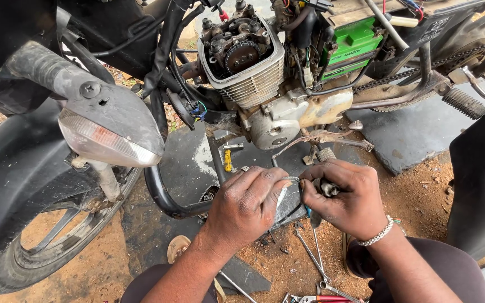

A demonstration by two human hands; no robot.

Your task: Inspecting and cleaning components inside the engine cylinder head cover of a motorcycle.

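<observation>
In the head view, the left hand [248,205] and the right hand [346,196] are close together in the near middle of the scene, low in front of the motorcycle engine [254,67]. The left hand has its fingers curled, and they pinch a thin, pale, curved metal part [285,191], which looks flat and a little shiny; I cannot tell exactly what kind of part it is. The right hand is closed around a small dark tool [324,188] with a bit of blue at its lower end, and its tip meets the same pale part between the two hands. On the right wrist there is a silver bracelet [378,233]. Farther away, the engine stands open at the top, so a toothed sprocket [242,56] is visible, and a green battery [350,46] sits to the right of it. At the left are the front wheel [40,247] and an orange and clear turn signal [99,140]. The ground is reddish brown soil [422,191] with dark flat slabs [416,132] lying under the machine. Several spanners [310,255] lie on the soil just near the hands, and a small yellow piece [227,160] rests on a slab under the engine.
</observation>
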